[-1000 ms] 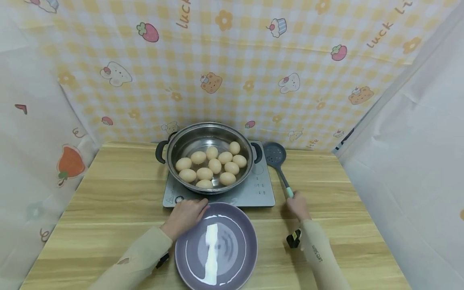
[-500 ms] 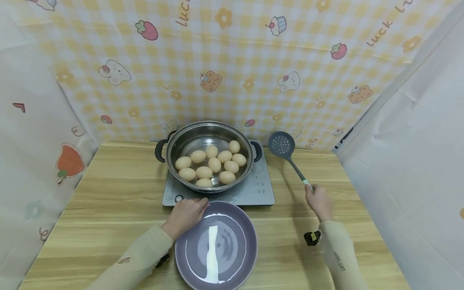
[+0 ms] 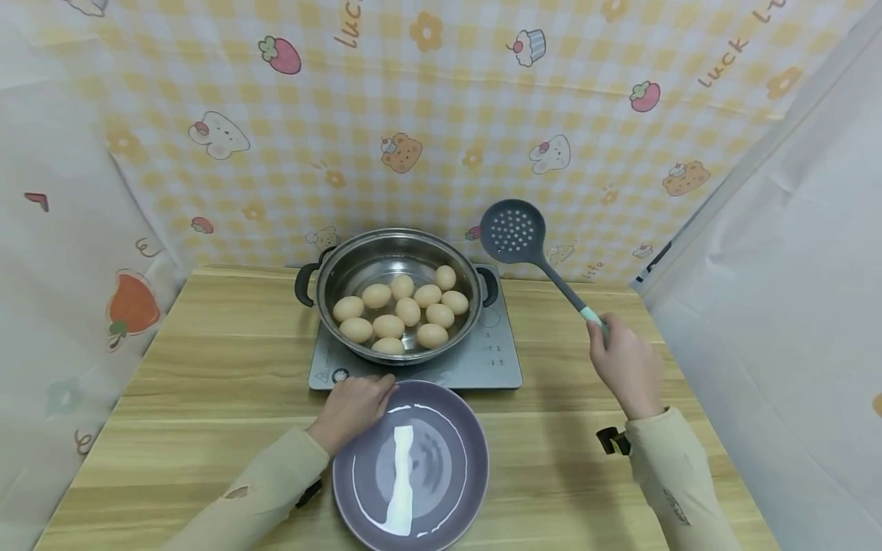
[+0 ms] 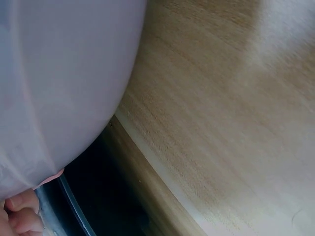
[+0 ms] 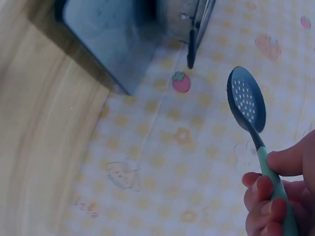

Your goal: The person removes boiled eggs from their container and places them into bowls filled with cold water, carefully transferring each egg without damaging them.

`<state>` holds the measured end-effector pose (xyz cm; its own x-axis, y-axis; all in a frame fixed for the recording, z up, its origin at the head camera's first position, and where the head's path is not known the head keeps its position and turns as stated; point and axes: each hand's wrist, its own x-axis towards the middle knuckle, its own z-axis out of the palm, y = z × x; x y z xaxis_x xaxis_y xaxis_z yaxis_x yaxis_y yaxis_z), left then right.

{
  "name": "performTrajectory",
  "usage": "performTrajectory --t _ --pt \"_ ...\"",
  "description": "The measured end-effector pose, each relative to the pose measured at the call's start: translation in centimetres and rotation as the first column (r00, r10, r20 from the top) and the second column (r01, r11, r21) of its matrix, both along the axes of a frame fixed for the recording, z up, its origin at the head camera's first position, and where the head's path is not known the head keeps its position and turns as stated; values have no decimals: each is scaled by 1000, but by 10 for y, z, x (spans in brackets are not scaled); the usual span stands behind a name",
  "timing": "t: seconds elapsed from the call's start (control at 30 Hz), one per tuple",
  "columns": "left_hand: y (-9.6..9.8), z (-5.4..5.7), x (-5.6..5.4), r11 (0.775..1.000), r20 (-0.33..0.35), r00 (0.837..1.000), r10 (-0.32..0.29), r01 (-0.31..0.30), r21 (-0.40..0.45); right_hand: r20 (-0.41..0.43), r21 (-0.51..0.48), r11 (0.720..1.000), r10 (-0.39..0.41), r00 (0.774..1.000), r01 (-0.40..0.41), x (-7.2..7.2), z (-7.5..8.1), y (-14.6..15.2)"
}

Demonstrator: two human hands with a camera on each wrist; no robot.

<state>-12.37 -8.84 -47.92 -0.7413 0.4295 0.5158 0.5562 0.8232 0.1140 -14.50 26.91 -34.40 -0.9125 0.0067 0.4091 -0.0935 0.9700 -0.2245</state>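
Note:
My right hand [image 3: 628,367] grips the mint-green handle of a grey skimmer [image 3: 513,229], thumb and curled fingers around it in the right wrist view. Its round perforated head is up in the air, right of the pot and against the patterned cloth. With my left hand [image 3: 351,409] I hold the far-left rim of a purple plate [image 3: 475,490]; curled fingers [image 4: 24,216] show at its edge in the left wrist view. Behind the plate stands a steel pot [image 3: 393,239] with black handles, holding several pale brown eggs [image 3: 408,311] in what looks like water.
The pot sits on a grey induction cooktop [image 3: 506,367] on a wooden table [image 3: 207,367]. A checked cloth [image 3: 441,115] hangs close behind it, and white sheets [image 3: 792,306] close off both sides.
The right hand has lifted the skimmer off the table, moving it up and first rightward, and its head now swings left toward the pot. The left hand and the plate have stayed put.

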Motion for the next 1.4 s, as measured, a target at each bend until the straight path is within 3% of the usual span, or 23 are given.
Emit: performTrajectory --t 0.2,0.57,0.83,1.03,1.13,1.4 --pt "-1 -1 2 1000 11 1000 4 -4 -2 -203 176 983 96 974 -60 -13 1 -19" --pt "1 2 -3 1000 3 1000 -12 12 7 -355 320 941 229 906 -112 -47 -3 -43" --pt "1 1 -1 1000 16 1000 -2 2 5 -383 394 913 267 885 -105 -60 -11 -46" --pt "0 0 0 1000 7 1000 9 -9 0 -428 402 907 305 851 -122 -61 -12 -52" --pt "0 1 1 1000 1 1000 7 -7 7 -419 422 897 322 849 -132 -61 -11 -55" --pt "0 1 0 1000 6 1000 5 -5 0 -364 558 822 367 856 -115 -61 -8 -59"
